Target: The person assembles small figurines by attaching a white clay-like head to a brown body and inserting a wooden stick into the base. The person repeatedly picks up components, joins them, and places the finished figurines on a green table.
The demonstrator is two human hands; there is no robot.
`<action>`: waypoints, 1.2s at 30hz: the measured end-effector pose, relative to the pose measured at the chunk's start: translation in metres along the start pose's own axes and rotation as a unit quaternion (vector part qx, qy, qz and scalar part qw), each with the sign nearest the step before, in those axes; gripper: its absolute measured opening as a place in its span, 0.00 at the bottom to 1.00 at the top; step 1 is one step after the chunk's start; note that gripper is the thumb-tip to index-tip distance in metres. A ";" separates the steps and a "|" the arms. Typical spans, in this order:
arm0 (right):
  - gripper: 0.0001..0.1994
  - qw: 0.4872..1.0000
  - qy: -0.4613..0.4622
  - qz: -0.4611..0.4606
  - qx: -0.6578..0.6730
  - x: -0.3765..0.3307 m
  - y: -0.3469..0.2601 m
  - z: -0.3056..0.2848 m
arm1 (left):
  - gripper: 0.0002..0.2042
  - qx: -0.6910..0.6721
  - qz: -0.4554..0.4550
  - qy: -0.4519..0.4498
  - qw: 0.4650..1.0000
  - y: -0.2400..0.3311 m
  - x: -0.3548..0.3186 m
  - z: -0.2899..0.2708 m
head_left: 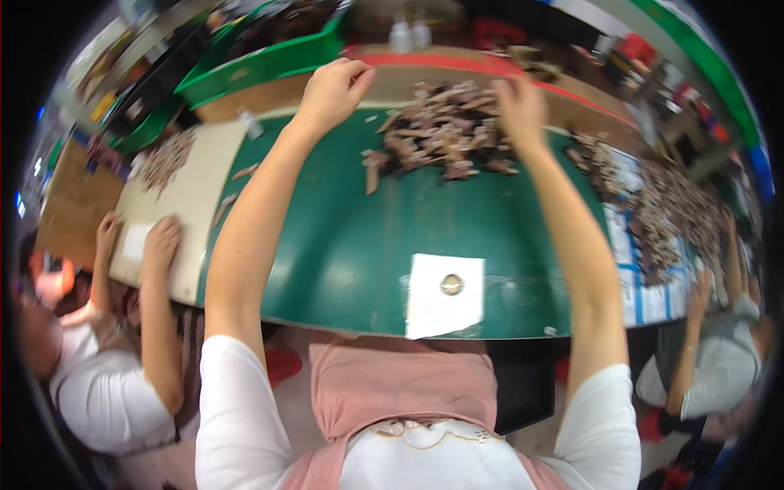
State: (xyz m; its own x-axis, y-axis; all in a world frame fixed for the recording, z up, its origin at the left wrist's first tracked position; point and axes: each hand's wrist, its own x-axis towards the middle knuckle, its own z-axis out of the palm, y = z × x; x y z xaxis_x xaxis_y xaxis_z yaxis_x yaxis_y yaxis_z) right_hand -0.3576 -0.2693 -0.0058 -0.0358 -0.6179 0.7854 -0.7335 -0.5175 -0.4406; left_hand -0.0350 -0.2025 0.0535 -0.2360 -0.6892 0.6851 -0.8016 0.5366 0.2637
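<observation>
A heap of small brownish-pink pieces with dark bits (445, 131) lies at the far side of the green work surface (351, 245). My left hand (336, 91) is raised to the left of the heap, with fingers curled together. Whether it holds anything is hidden. My right hand (521, 106) is at the heap's right edge, smeared by motion, so its fingers do not show clearly. Nearer to me lies a white square sheet (445, 314) with a small round metallic disc (452, 284) on it.
A green crate (269, 69) stands behind, at the left. Co-workers sit on both sides; one person's hands (163, 237) rest at the cream board on the left. Another pile of pieces (665, 204) covers the right. Small white bottles (410, 37) stand at the back.
</observation>
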 end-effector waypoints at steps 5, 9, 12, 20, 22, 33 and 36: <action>0.21 0.999 -0.004 -0.027 -0.046 -0.026 0.000 -0.031 | 0.15 0.113 -0.213 -0.190 0.952 -0.042 -0.082 -0.093; 0.19 0.997 -0.038 -0.074 -0.005 -0.047 -0.047 -0.051 | 0.20 0.106 -0.193 -0.170 0.961 -0.085 -0.159 -0.130; 0.18 0.992 -0.097 -0.076 0.037 -0.061 -0.073 -0.072 | 0.24 0.120 -0.139 -0.149 0.972 -0.099 -0.183 -0.123; 0.18 0.981 -0.170 -0.067 0.067 -0.110 -0.110 -0.144 | 0.16 -0.160 -0.274 -0.077 0.945 -0.105 -0.196 -0.078; 0.17 0.977 -0.197 -0.038 0.076 -0.123 -0.108 -0.157 | 0.12 -0.134 -0.260 -0.094 0.952 -0.079 -0.199 -0.078; 0.06 0.972 -0.047 -0.032 -0.228 -0.083 0.045 -0.187 | 0.15 -0.019 -0.113 -0.146 0.983 0.071 -0.190 -0.048; 0.11 0.916 -0.122 -0.021 -0.381 -0.045 0.033 -0.141 | 0.21 0.045 -0.068 -0.122 0.989 0.052 -0.201 -0.059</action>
State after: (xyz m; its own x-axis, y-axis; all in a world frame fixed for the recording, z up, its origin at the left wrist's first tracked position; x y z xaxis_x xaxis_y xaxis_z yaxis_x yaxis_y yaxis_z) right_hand -0.4762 -0.1755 0.0057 0.0873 -0.7693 0.6329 -0.9951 -0.0374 0.0918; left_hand 0.0035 -0.0072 -0.0305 -0.2402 -0.8546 0.4605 -0.8776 0.3939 0.2732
